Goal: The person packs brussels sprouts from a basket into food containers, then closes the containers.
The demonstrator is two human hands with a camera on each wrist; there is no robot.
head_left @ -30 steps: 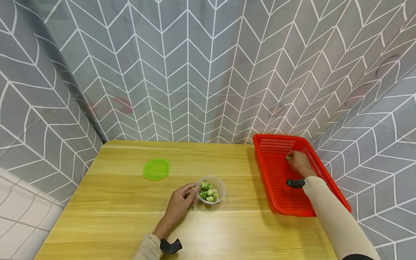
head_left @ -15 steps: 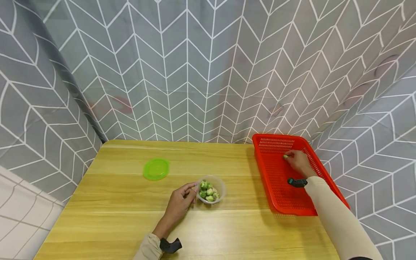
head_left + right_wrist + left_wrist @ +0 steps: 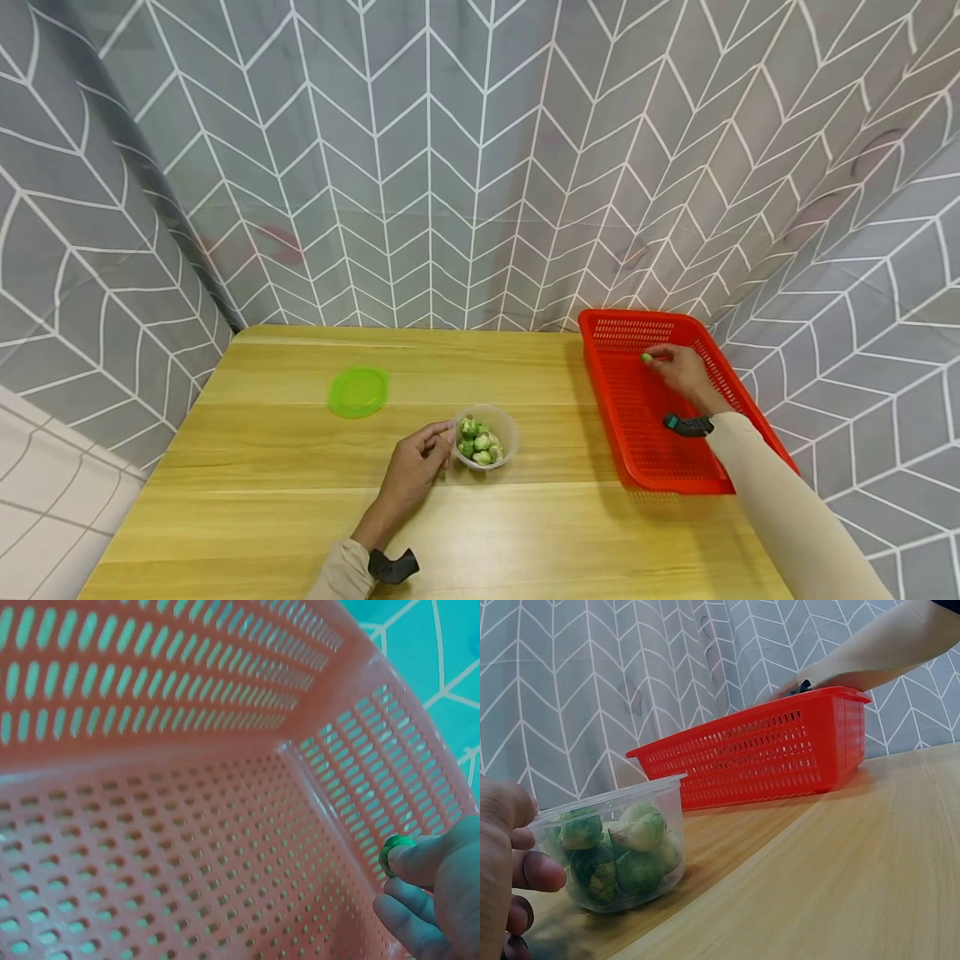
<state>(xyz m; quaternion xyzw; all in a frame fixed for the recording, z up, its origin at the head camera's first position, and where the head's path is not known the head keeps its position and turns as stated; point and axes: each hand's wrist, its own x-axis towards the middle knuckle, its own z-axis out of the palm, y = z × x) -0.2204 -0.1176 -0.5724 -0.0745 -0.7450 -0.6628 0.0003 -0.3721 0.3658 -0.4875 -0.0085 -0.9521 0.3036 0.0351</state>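
Note:
In the head view my left hand (image 3: 412, 471) holds the left rim of a clear round plastic tub (image 3: 508, 423) standing on the table. Several green Brussels sprouts (image 3: 639, 870) fill its lower part. My right hand (image 3: 681, 372) is inside the red slotted basket (image 3: 637, 479), near its far end. Between thumb and fingertips it pinches one small Brussels sprout (image 3: 646, 357), raised off the basket floor. The right wrist view has that hand (image 3: 442, 889) at the lower right, with the sprout (image 3: 391, 853) partly covered by the thumb.
A flat green lid (image 3: 359, 392) lies on the wooden table (image 3: 262, 467), left of and behind the tub. Grey patterned curtains (image 3: 450, 167) hang behind the table and at both sides. The basket's raised walls surround my right hand.
My right hand has moved a little left and up inside the basket, carrying the sprout, which now shows more plainly. The left hand and tub stay in place.

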